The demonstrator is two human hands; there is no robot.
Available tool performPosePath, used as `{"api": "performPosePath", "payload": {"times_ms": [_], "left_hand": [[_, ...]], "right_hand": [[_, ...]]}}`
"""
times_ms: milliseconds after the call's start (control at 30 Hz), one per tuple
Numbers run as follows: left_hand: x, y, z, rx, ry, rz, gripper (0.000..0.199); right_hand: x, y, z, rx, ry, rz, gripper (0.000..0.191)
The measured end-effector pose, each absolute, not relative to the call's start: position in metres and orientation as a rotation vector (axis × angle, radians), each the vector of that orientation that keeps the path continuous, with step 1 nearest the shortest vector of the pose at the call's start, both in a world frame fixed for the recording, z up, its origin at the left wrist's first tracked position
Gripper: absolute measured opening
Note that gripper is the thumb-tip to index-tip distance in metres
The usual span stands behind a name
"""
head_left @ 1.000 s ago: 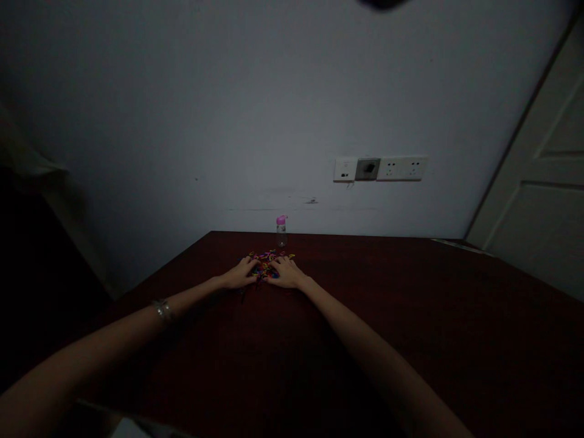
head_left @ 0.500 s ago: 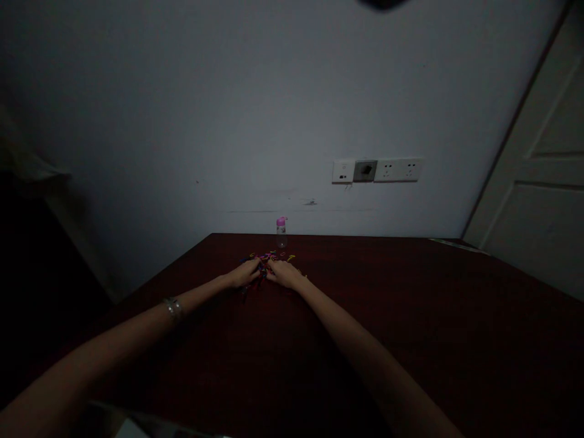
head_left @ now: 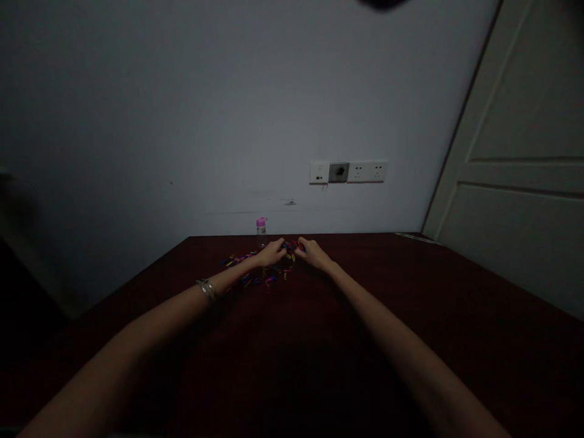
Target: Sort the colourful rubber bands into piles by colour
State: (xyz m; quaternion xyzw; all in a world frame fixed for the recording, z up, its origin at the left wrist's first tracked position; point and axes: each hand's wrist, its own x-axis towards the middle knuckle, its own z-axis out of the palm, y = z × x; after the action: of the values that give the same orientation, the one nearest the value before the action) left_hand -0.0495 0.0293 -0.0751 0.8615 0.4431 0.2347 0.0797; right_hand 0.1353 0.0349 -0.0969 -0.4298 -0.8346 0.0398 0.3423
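My left hand, with a silvery bracelet on its wrist, is closed on part of a clump of coloured paper clips. Facing it, my right hand has its fingers curled round the other side of the same clump. Yellow clips hang or lie just below, between the two hands. More loose clips in blue, pink, yellow and red are scattered on the table around my left forearm, which hides some of them. In the dim light, single clips in my fingers are hard to make out.
Behind my left hand a clear bottle with a pink lid stands near the wall. The dark red-brown table reaches back to the pale wall. Sockets are set in the wall, and a white door is at the right.
Both hands have shifted right and away from me, carrying a clump of clips from the pile. Other clips now lie spread out to the left. My view has turned a little to the right.
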Motion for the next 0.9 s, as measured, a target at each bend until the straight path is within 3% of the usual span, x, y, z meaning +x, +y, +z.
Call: {"api": "performPosePath", "payload": {"times_ms": [367,500,900], "left_hand": [[0.018,0.028,-0.099,2.674,1.027,0.538,0.028],[0.009,0.023,-0.091,2.622,0.982,0.519,0.04],[-0.081,0.038,-0.065,2.46,1.314,0.49,0.032]], "right_hand": [[0.215,0.019,-0.098,-1.283,-2.26,0.371,0.018],[0.216,0.019,-0.086,-1.331,-2.267,0.444,0.023],[0.153,0.033,-0.078,-1.141,-2.374,0.186,0.028]]}}
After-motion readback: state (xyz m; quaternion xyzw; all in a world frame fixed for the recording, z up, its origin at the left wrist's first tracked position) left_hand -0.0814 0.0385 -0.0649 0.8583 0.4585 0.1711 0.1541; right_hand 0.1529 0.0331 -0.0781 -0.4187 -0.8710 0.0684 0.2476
